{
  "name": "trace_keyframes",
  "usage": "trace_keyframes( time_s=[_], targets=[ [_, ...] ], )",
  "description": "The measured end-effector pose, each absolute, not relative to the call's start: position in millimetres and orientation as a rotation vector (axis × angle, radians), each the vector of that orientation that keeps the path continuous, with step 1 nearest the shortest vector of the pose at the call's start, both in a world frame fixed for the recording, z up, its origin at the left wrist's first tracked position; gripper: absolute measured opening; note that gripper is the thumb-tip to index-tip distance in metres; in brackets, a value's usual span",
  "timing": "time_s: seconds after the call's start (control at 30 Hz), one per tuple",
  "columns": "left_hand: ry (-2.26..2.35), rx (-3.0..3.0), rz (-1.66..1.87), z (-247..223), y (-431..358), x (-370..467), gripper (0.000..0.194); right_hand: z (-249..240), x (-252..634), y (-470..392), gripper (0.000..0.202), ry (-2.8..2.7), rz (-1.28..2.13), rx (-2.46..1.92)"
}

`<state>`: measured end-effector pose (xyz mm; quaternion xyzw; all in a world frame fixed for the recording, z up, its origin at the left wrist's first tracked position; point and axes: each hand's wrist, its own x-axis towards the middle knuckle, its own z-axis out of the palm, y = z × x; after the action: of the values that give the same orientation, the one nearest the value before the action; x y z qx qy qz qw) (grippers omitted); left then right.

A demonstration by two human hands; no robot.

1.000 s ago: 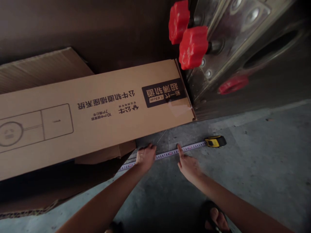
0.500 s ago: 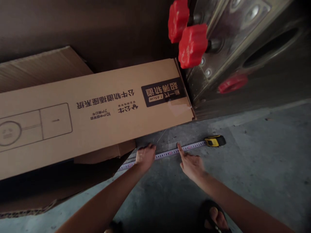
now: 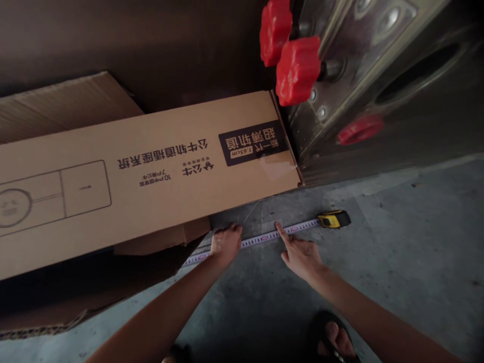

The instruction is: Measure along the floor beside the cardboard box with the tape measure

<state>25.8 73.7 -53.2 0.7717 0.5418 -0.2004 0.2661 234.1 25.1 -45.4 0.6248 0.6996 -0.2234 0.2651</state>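
Note:
A tape measure (image 3: 335, 219) with a yellow and black case lies on the floor, its white blade (image 3: 260, 238) pulled out to the left. My left hand (image 3: 226, 243) is closed over the blade, fingers curled down on it; the fingertips are mostly hidden. Further right, my right hand (image 3: 301, 253) has its index finger stretched out, its tip on the blade, while the other fingers are bent and hold nothing. Beyond the blade lies a long brown cardboard box (image 3: 159, 201) with black print. A thin pale line shows on the floor between my left hand and the box.
Under the long box is a larger open carton (image 3: 45, 322) with raised flaps. A metal frame (image 3: 363, 101) with red knobs (image 3: 298, 70) stands at upper right. Grey floor (image 3: 408, 262) extends to the right. My foot in a dark sandal (image 3: 333, 335) is at the bottom.
Almost nothing differs. The whole view has shifted very slightly; both hands, the tape measure and the box keep their places.

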Motion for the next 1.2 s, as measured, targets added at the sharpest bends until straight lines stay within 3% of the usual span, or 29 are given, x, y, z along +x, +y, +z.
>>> trace_keyframes(
  time_s=[1.2],
  targets=[
    [1.453,2.081,-0.525,-51.0,75.3,29.2,0.018,-47.5,236.1,23.7,0.076,1.884,-0.592,1.723]
  ],
)
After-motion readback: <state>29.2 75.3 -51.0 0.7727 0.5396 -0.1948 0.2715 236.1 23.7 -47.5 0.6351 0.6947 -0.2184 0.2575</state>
